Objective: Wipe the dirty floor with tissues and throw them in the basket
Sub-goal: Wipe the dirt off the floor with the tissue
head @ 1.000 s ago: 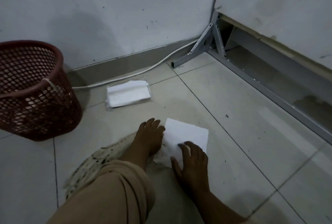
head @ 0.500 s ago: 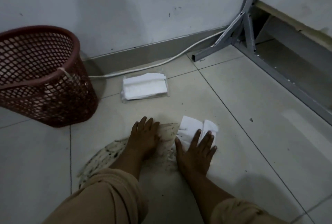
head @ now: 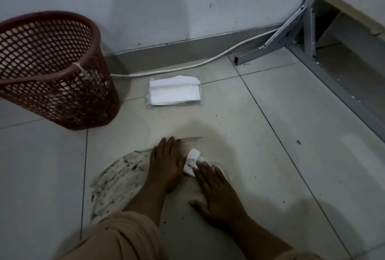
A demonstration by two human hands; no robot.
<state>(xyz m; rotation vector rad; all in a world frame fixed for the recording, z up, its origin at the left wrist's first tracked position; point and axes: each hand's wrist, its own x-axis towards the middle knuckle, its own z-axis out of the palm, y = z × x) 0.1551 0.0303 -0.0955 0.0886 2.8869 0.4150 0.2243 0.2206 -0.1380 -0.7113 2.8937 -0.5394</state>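
A crumpled white tissue (head: pixel 192 160) lies on the tiled floor between my two hands. My right hand (head: pixel 216 193) presses down on it with its fingertips and covers its lower part. My left hand (head: pixel 166 161) rests flat on the floor just left of the tissue, holding nothing. A pale smear with dark specks, the dirty patch (head: pixel 118 178), spreads left of my left wrist. The red mesh basket (head: pixel 52 68) stands upright at the far left by the wall.
A pack of white tissues (head: pixel 175 91) lies flat near the wall, right of the basket. A white cable (head: pixel 208 63) runs along the skirting. A grey metal frame (head: pixel 308 30) stands at the right. My beige trouser knee (head: pixel 116 239) fills the bottom.
The flat tissue sheet has been bunched into a small wad. My right hand pushed it left until it met my left hand. The view shifted, bringing the basket nearer the middle.
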